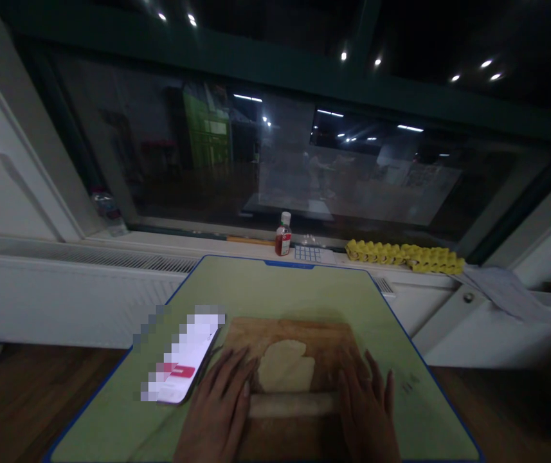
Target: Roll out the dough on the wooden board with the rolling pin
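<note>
A pale rolling pin (294, 405) lies crosswise on a wooden board (251, 329), at the near edge of a flattened sheet of dough (285, 366). The dough has an uneven outline with a notch on its right side. My left hand (224, 392) rests over the pin's left end, its fingers stretched forward and not wrapped round it. Over the right end lies my right hand (364, 392), open with its fingers spread. Both ends of the pin are hidden beneath the hands.
A lit phone (188, 360), partly pixelated, lies left of the board on a green, blue-edged table (294, 289). Beyond, the windowsill carries a small bottle of red liquid (283, 236), a yellow egg carton (403, 254) and a clear bottle (106, 206). A white radiator (72, 296) stands below.
</note>
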{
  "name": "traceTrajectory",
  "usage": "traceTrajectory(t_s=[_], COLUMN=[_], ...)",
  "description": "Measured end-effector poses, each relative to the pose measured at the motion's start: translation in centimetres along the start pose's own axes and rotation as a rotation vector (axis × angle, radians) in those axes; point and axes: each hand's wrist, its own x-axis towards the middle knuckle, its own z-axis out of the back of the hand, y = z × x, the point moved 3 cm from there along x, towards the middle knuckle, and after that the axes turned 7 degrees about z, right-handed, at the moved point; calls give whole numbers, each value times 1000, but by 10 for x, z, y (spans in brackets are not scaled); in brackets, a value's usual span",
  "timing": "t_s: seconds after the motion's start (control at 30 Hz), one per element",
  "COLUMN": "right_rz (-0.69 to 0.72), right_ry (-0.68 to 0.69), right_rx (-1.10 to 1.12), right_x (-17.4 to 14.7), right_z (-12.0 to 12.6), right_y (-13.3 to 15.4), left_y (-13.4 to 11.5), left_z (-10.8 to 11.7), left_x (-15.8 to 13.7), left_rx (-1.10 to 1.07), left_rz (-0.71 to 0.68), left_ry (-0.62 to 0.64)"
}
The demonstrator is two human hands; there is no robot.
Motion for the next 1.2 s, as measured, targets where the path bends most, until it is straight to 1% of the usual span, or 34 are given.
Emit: traceTrajectory(t_s=[0.1, 0.27, 0.37, 0.43, 0.5, 0.6, 0.63, 0.73, 0.9, 0.97, 1.07, 1.2], right_rz=[-19, -92, -106, -146, -167, -61, 4, 149, 253, 253, 207, 119], right_ry=[32, 102, 110, 74, 55, -14, -22, -59, -56, -65, -51, -24], right_rx=[25, 34, 13, -3, 15, 87, 125, 196, 228, 232, 256, 329], right_x=[4, 30, 43, 45, 42, 32, 28, 20, 18, 21, 28, 45], right_z=[-1, -13, -8, 2, 11, 19, 20, 23, 23, 22, 17, 10], right_y=[-1, -8, -5, 3, 18, 49, 58, 75, 70, 68, 68, 68], left_y=[-3, 1, 1, -1, -5, -11, -13, -17, -27, -35, -46, -50], left_z=[2, -6, -10, -12, -10, -6, -5, -2, -2, -5, -11, -18], left_x=[6, 34, 41, 39, 35, 32, 33, 37, 35, 30, 25, 32], left_rx=[6, 42, 66, 73, 75, 79, 79, 86, 129, 130, 139, 134], left_rz=[23, 106, 143, 161, 187, 213, 215, 200, 121, 49, -23, -5], left_ry=[13, 79, 115, 141, 148, 142, 145, 162, 84, 93, 139, 167])
